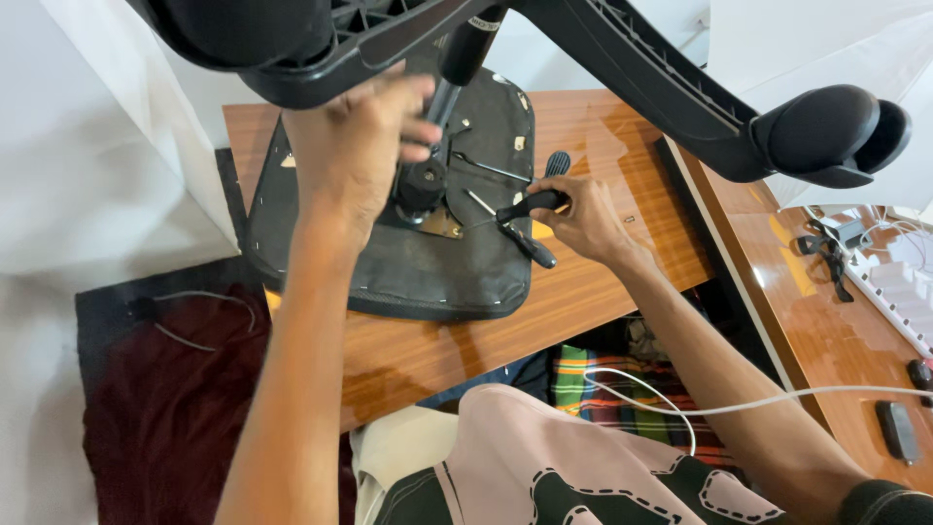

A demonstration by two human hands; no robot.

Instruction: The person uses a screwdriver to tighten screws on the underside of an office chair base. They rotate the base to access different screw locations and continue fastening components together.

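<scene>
1. Head view: upturned office chair seat (pixel 389 262), black underside up, lying on a wooden table (pixel 603 282), toward its far left corner and overhanging the left edge a little.
2. Left hand (pixel 355 146) raised over the seat's middle, fingers curled around the chair's black base (pixel 292 58) beside the gas column (pixel 449 83), which rises from the seat's metal mechanism plate (pixel 437 219).
3. Right hand (pixel 580 219) resting at the seat's right edge, fingers closed on the black handle of a screwdriver (pixel 520 207), its shaft pointing left toward the mechanism plate.
4. Second black-handled tool (pixel 530 248) lying on the seat just below the right hand.
5. Castor (pixel 836 131) on a base leg hanging above the table's far right corner.
6. White cable (pixel 700 408) trailing across the lap near the table's near edge.
</scene>
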